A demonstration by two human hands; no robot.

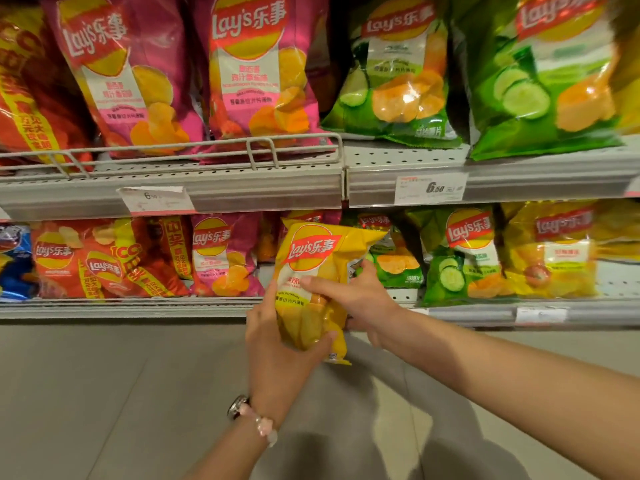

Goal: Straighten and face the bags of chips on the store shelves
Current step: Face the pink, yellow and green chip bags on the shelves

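A small yellow chip bag (313,268) is held upright in front of the lower shelf (131,308), its logo facing me. My left hand (277,355) grips its bottom from below, thumb curled over the front. My right hand (349,299) holds its right side, fingers wrapped round the middle. Behind it on the lower shelf stand red bags (93,261), a pink bag (221,258), green bags (457,258) and a yellow bag (554,251).
The upper shelf (194,188) carries large pink bags (256,67), red bags (31,95) and green bags (543,77) behind a wire rail (173,147). Price tags (431,188) hang on its edge. Grey floor (121,393) lies below.
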